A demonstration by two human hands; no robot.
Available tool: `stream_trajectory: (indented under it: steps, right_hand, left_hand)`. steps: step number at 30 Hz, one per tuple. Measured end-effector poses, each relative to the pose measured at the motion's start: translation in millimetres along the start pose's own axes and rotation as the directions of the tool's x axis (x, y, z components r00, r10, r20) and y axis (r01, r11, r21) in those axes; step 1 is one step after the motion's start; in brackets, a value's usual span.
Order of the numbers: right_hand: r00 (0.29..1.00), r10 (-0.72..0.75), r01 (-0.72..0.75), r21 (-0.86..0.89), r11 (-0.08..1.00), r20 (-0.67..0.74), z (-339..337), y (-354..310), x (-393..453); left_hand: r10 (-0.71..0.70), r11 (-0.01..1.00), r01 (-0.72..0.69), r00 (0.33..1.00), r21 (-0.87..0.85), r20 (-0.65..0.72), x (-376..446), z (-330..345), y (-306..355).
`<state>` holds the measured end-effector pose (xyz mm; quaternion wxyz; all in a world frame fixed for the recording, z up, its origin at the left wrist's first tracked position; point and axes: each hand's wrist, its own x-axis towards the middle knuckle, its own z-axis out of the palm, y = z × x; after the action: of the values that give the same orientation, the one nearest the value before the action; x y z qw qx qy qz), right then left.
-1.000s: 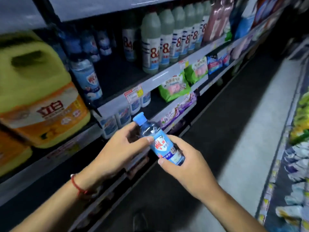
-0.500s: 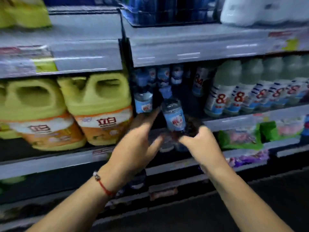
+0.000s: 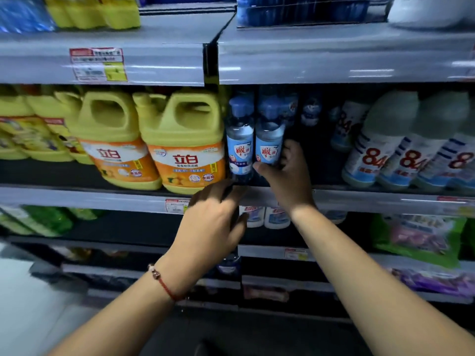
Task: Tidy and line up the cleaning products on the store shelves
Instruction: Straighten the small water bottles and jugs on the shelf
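- Right hand point(image 3: 288, 173) grips the small blue bottle point(image 3: 268, 140), thumb across its label, upright on the shelf point(image 3: 102, 199).
- Left hand point(image 3: 213, 227), below it at the shelf edge, fingers loosely curled, holds nothing.
- A second blue bottle point(image 3: 240, 142) stands just left of the gripped one.

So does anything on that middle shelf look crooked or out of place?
Mostly tidy. The two small blue-capped bottles stand upright side by side at the front edge, the right hand gripping one. The odd spot is the dark gap between them and the white 84 bottles.

Grey shelf point(image 3: 102, 199) carries yellow jugs point(image 3: 180, 140), blue bottles point(image 3: 240, 140), white bottles point(image 3: 372, 150).
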<state>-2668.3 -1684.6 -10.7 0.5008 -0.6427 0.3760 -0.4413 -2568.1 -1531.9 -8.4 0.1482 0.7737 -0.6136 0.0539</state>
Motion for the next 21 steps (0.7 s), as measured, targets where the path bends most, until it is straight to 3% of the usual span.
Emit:
stream_trajectory:
  steps: [8, 11, 16, 21]
  right_hand:
    - [0.999, 0.030, -0.031, -0.087, 0.996, -0.014, -6, -7, -20]
    - [1.000, -0.018, 0.024, -0.255, 0.967, 0.026, -15, -11, -51]
    - [0.949, 0.113, 0.155, -0.746, 0.648, 0.296, -9, -34, -96]
    - [0.840, 0.214, 0.367, -0.813, 0.452, 0.498, 52, -53, -140]
  left_hand:
    - [-0.017, 0.999, 0.019, 0.999, 0.032, -0.045, -16, -2, -8]
    - [-0.039, 0.998, 0.041, 0.999, 0.043, -0.034, -24, -1, -22]
    - [-0.060, 0.998, 0.061, 0.998, 0.034, -0.025, -43, -5, -53]
    - [-0.069, 0.996, 0.069, 0.998, 0.052, -0.013, -82, -11, -108]
